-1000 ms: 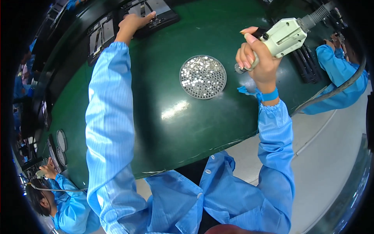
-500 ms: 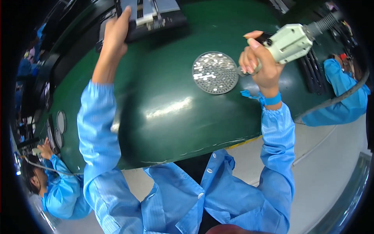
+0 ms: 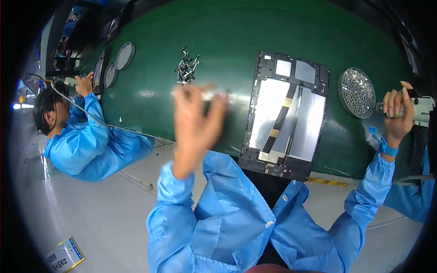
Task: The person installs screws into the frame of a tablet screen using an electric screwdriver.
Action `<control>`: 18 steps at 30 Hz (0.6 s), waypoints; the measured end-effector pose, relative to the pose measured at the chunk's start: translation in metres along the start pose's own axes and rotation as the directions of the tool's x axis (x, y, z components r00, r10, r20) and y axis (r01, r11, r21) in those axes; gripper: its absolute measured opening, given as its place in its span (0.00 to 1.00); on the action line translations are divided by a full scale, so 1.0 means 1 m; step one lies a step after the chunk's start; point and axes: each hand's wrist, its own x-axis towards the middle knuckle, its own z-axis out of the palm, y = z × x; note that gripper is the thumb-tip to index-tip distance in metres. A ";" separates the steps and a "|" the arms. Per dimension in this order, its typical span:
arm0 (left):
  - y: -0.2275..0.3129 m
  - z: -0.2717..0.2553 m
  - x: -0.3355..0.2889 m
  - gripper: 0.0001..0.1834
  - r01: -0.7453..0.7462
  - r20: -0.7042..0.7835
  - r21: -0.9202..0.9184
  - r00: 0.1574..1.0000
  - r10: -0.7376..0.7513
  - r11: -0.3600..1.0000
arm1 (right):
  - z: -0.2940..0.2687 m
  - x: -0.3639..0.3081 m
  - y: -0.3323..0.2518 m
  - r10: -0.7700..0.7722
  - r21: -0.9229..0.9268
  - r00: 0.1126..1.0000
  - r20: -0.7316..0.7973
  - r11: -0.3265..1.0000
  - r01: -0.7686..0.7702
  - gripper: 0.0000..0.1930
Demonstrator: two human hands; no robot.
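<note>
My left hand (image 3: 193, 116) is blurred by motion just below a pile of small dark and silvery parts (image 3: 187, 68). Its fingers look spread, with nothing visible in them. A tablet housing (image 3: 312, 123) with its inside exposed lies before me at a slight tilt, its near end at the table edge. It has silver panels and a dark ribbon cable (image 3: 275, 127). Far to the right, my right hand (image 3: 398, 113) grips a pale green electric screwdriver (image 3: 424, 110). The tool's tip points left, at the rim of a round dish of small screws (image 3: 357, 93).
On the left a co-worker in a blue smock (image 3: 86, 141) sits at the green table (image 3: 150, 95), near two round dishes (image 3: 125, 55) and a dark panel (image 3: 100, 68). Another blue sleeve (image 3: 409, 200) shows at the right edge. A cable runs past the left co-worker.
The tablet housing, held at the upper left by my left hand before, now lies in front of me, released. My view has swung left, bringing the parts pile in. The screwdriver stays in my right hand.
</note>
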 end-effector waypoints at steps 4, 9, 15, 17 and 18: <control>-0.113 -0.004 0.097 0.14 0.053 -0.038 0.026 0.998 -0.052 0.998 | 0.005 0.000 0.003 0.001 0.055 1.000 0.023 0.998 -0.002 0.17; -0.198 0.020 0.137 0.18 0.168 0.318 -0.206 0.943 -0.097 0.964 | 0.027 0.002 0.008 0.001 0.039 1.000 0.024 0.999 -0.002 0.14; -0.230 0.027 0.130 0.12 -0.019 0.135 -0.103 0.990 0.033 0.994 | 0.059 0.006 0.006 0.040 0.030 0.999 0.023 0.999 -0.040 0.12; -0.227 0.027 0.134 0.13 0.004 0.144 -0.075 0.990 0.007 0.997 | 0.062 0.007 0.006 0.040 0.034 0.997 0.063 0.999 -0.042 0.12; -0.231 0.030 0.136 0.14 -0.015 0.116 -0.124 0.993 0.030 0.992 | 0.065 0.008 0.006 0.025 0.030 0.997 0.069 0.999 -0.027 0.12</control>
